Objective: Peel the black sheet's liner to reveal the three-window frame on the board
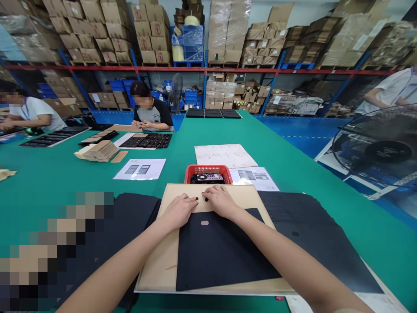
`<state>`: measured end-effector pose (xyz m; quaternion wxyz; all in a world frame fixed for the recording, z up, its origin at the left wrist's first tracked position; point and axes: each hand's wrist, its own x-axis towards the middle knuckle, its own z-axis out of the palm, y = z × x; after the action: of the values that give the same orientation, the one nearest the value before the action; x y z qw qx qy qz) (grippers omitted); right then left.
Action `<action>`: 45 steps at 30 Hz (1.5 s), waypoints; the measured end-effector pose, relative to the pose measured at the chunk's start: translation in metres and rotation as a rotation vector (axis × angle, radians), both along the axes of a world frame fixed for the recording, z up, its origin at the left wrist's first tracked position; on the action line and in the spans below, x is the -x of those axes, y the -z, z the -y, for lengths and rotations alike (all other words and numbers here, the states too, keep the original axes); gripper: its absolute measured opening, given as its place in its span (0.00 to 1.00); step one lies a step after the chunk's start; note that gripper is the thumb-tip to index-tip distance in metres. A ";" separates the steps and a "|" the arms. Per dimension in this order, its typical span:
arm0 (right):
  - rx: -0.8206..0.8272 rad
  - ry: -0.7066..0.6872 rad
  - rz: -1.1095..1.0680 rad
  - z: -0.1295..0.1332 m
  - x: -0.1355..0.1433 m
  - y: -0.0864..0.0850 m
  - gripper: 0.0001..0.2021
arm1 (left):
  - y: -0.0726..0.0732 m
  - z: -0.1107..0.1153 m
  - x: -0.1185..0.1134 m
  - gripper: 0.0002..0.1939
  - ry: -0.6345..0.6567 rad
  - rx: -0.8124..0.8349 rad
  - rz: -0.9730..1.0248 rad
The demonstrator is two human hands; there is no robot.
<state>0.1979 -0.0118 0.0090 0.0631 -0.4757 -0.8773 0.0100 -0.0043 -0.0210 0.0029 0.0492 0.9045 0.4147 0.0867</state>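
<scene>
A black sheet [221, 256] with a small oval cut-out near its far edge lies on a cream-coloured board [158, 265] in front of me. Just beyond that edge, my left hand [180, 211] has its fingers pinched at a small black piece [196, 198]. Close by on the right, my right hand [222, 201] is also closed, its fingertips at another small dark piece [206, 199]. Both pieces are too small to name. My right forearm hides part of the sheet's right side.
Stacked black sheets [302, 234] lie right of the board, more dark sheets [130, 213] left. A red basket [208, 168] stands behind it, near printed papers [140, 169]. A fan [378, 150] stands at the right. Other people sit across the green table [215, 130].
</scene>
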 end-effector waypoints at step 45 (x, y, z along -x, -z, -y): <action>0.737 0.177 -1.087 0.067 -0.007 -0.017 0.12 | -0.031 0.059 -0.020 0.14 -0.068 0.327 0.492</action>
<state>0.2047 -0.0790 0.0259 0.3308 -0.4635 -0.6174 0.5428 0.0161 -0.0798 0.0338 0.2906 0.8219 0.4287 0.2371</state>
